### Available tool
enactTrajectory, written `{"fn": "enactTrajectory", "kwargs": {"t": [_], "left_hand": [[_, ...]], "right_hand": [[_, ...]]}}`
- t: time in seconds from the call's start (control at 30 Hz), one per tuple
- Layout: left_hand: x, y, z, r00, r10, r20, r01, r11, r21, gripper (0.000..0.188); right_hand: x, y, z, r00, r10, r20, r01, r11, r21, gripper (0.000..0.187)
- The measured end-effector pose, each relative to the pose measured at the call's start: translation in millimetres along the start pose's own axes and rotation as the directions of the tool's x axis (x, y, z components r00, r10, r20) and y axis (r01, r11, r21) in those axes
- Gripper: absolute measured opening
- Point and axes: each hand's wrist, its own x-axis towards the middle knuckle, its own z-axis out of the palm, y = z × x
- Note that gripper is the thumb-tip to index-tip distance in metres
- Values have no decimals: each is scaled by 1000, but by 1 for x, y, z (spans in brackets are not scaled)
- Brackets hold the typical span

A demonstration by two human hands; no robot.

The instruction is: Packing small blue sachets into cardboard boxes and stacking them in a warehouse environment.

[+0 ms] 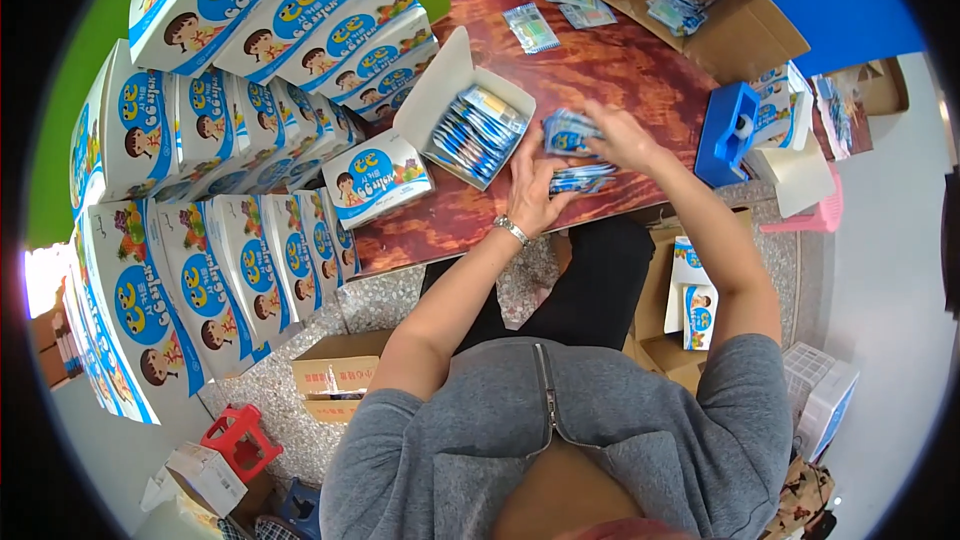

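The gray zippered top point(610, 395) occupies the near position, with dark trousers point(610, 270) beyond it, reaching under the table point(400, 245). A metal-banded watch point(510, 230) encircles the left wrist. The left hand point(535, 198) is at the near table edge, just beside the open box. Its thumb is spread from the fingers and touches the lower packets point(585, 178); whether the fingers clamp them cannot be told. The right hand point(622, 140) reaches in from the right. Its fingers lie together at the right edge of the upper packets point(568, 133); blur prevents telling whether they are clamped.

A closed white-and-blue box point(378, 180) rests left of the hands. The open box point(437, 78) stands just beyond it, flap raised, and contains a tight, slanted row of packets point(470, 140). Similar boxes point(205, 125) form high stacks along the left side. A blue fixture point(727, 135) stands at the right table edge. Farther out, loose packets point(530, 28) lie flat on the table. At the far edge, a cardboard carton point(745, 35) lies open, with more packets inside.
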Motion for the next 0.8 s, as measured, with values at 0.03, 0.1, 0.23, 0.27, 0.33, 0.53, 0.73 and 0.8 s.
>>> {"fn": "enactTrajectory", "kwargs": {"t": [0.03, 0.1, 0.23, 0.27, 0.33, 0.53, 0.73, 0.8], "left_hand": [[1, 3, 1, 1000, -21, -17, 20, 1000, -19, 58], [0, 6, 1, 1000, -18, -21, 18, 1000, -24, 74], [-5, -5, 3, 995, 56, 84, -47, 993, -107, 102], [-4, -5, 3, 995, 59, 85, -50, 993, -108, 102], [-3, -4, 3, 986, 1, 164, 16, 995, -99, 107], [8, 0, 1, 982, -107, 157, 130, 981, -144, 111], [12, -2, -6, 983, 110, 145, -100, 992, -79, 110], [8, -2, -5, 986, 72, 149, -58, 994, -92, 110]], "right_hand": [[-5, -3, -1, 993, -76, 92, 79, 996, -31, 50], [-11, -12, -2, 962, -153, 224, 161, 987, -16, 39], [-20, -16, -8, 916, -185, 355, 201, 980, -8, 40], [-25, -10, -6, 948, -97, 303, -3, 950, 313, 41], [-39, 1, -2, 990, 104, 95, -139, 816, 561, 46], [-42, 0, 53, 947, 314, -62, -159, 628, 762, 54], [-46, 2, 35, 977, 204, -59, -117, 750, 651, 50], [-53, -10, 11, 999, 30, 27, -40, 836, 547, 59]]}}
